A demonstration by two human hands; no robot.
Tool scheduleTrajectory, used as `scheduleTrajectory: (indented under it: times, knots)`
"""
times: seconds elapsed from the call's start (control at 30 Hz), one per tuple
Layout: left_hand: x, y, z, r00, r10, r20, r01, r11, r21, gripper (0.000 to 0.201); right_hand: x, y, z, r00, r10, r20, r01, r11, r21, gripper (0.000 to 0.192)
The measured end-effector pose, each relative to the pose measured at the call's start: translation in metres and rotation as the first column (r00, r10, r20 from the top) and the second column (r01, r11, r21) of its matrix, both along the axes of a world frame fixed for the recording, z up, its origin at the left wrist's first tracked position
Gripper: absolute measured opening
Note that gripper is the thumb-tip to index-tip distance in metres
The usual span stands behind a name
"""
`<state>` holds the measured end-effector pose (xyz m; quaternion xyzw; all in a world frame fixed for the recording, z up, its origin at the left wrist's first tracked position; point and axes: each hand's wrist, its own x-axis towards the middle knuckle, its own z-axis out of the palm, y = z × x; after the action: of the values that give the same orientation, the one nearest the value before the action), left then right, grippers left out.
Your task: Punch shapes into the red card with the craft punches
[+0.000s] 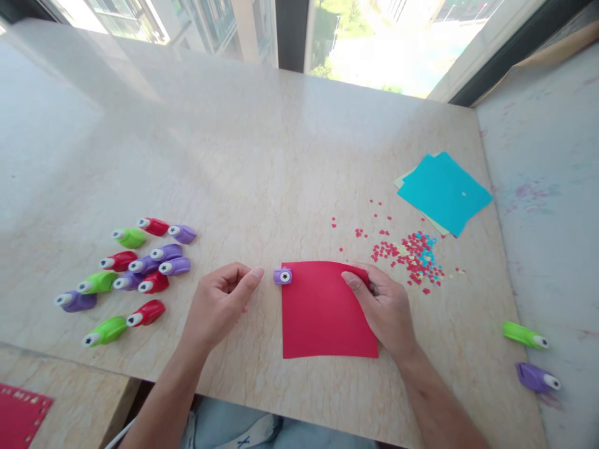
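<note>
A square sheet of red paper [327, 312] lies before me at the table's front. My right hand [386, 305] grips its upper right edge, thumb on top and fingers underneath. On the sheet's upper left edge sits a small purple craft punch [283, 277], its white button marked with a dark star. Just left of the punch, apart from it, is my left hand [224, 302]. Its fingers are curled and the thumb lies close to the index finger; I see nothing between them.
Several red, green and purple punches [140, 265] lie at left. Tiny red, blue and yellow paper cutouts [416, 255] are scattered right of the sheet, below blue paper sheets [444, 193]. A green punch [525, 335] and a purple punch [538, 378] lie by the right wall. Punched red paper [21, 415] lies lower left.
</note>
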<state>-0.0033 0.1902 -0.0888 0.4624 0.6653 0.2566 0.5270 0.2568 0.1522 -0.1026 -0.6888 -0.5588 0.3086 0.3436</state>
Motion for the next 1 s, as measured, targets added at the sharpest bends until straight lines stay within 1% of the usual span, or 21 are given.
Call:
scheduleTrajectory:
  times: [0.07, 0.13, 0.33, 0.43, 0.5, 0.6, 0.8, 1.0]
  knots:
    - [-0.001, 0.007, 0.003, 0.999, -0.049, 0.001, 0.049, 0.994, -0.100, 0.043, 0.000, 0.001, 0.000, 1.000, 0.009, -0.012, -0.009, 1.000, 0.000, 0.029]
    - [0.000, 0.014, 0.007, 0.995, -0.100, 0.012, 0.101, 0.981, -0.166, 0.046, -0.001, 0.001, 0.000, 1.000, 0.023, -0.018, -0.023, 1.000, -0.003, 0.032]
    - [0.002, 0.035, 0.015, 0.955, -0.294, 0.046, 0.295, 0.915, -0.275, 0.049, -0.001, 0.002, -0.001, 0.998, 0.057, 0.006, -0.057, 0.998, 0.031, 0.033]
    - [0.003, 0.041, 0.017, 0.931, -0.361, 0.049, 0.358, 0.885, -0.298, 0.050, 0.000, 0.002, -0.003, 0.997, 0.062, 0.036, -0.064, 0.997, 0.051, 0.033]
    - [0.005, 0.043, 0.018, 0.923, -0.383, 0.043, 0.377, 0.875, -0.302, 0.048, 0.000, 0.002, -0.005, 0.997, 0.056, 0.051, -0.059, 0.996, 0.061, 0.033]
    - [0.009, 0.044, 0.020, 0.920, -0.393, 0.014, 0.379, 0.876, -0.300, 0.046, 0.000, 0.002, -0.006, 0.997, 0.048, 0.066, -0.053, 0.995, 0.079, 0.034]
    - [0.016, 0.045, 0.021, 0.907, -0.416, -0.064, 0.378, 0.873, -0.307, 0.043, -0.001, 0.003, -0.005, 0.998, 0.055, 0.038, -0.058, 0.994, 0.089, 0.033]
    - [0.018, 0.044, 0.023, 0.900, -0.430, -0.076, 0.391, 0.871, -0.297, 0.042, -0.001, 0.003, -0.005, 0.998, 0.054, 0.042, -0.059, 0.992, 0.112, 0.034]
